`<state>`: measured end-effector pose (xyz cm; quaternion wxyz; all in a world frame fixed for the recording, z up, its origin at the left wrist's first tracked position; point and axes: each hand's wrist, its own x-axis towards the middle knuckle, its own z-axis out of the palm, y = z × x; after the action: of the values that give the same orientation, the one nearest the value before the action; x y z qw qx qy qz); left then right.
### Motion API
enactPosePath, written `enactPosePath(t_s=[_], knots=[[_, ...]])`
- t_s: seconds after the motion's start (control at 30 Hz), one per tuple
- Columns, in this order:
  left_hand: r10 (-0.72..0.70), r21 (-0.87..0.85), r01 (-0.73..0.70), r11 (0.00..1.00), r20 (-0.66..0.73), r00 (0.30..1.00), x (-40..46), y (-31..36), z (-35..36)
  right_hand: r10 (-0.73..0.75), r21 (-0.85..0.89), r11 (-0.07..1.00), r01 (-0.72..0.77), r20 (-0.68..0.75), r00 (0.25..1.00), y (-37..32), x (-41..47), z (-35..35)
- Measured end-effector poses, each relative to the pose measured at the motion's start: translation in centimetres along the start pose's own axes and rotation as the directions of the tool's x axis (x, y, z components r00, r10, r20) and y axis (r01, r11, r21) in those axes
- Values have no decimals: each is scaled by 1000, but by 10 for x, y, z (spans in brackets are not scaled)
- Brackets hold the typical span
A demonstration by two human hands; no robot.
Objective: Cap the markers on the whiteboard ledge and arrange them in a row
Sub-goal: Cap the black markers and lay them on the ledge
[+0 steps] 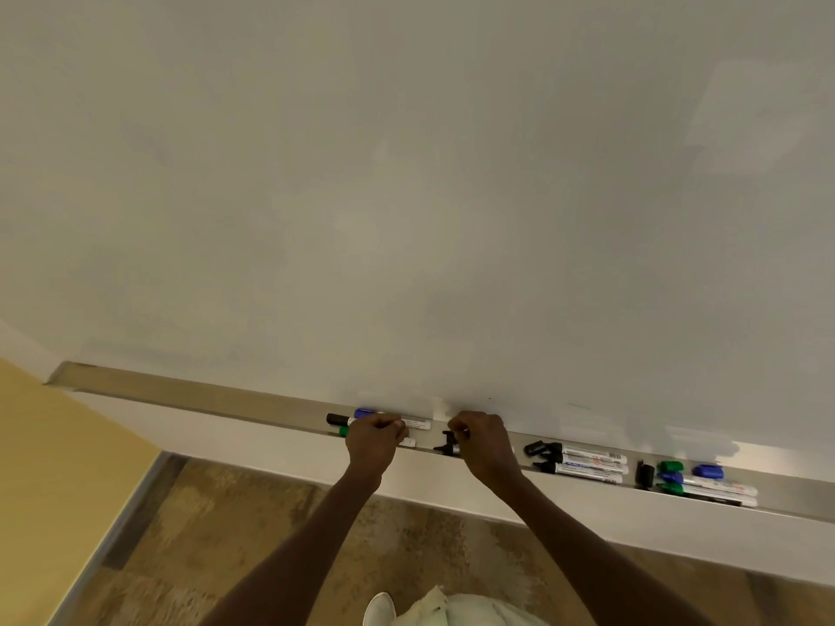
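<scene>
Marker labels carry printed text and a barcode — none of it legible. The whiteboard ledge [189, 393] holds every marker: my left hand [371, 440] curls around a white marker [409, 442] beside a black-capped marker [339, 418] and a blue-capped marker [368, 413]; my right hand [481, 445] pinches a black cap [447, 444]. Farther right lie two uncapped black markers [587, 463] — then a green-and-blue group [696, 483] with loose caps.

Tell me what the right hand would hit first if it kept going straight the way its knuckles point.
The right hand, gripping a black marker over the ledge, points toward the whiteboard. Straight on, it would probably meet the board's lower edge first, though depth is hard to judge.
</scene>
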<state>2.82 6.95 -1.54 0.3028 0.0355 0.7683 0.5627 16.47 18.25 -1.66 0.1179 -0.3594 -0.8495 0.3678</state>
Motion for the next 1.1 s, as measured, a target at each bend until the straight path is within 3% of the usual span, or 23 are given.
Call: enactPosePath(t_s=[0.13, 0.27, 0.43, 0.73, 1.1], knots=[[161, 242, -182, 953, 106, 981, -9, 0, 14, -127, -327, 931, 164, 134, 983, 30, -9, -20], [331, 420, -398, 816, 225, 916, -16, -1, 29, -183, -492, 820, 292, 259, 949, 44, -19, -26], [423, 493, -526, 693, 313, 851, -20, -1, 39, -185, -534, 781, 323, 297, 937, 47, -24, -22], [466, 533, -575, 621, 339, 817, -13, 5, 43, -218, -545, 787, 289, 193, 957, 48, -21, -29], [382, 596, -640, 484, 514, 768, -12, -2, 56, -198, -494, 849, 190, 37, 980, 63, -32, -60]])
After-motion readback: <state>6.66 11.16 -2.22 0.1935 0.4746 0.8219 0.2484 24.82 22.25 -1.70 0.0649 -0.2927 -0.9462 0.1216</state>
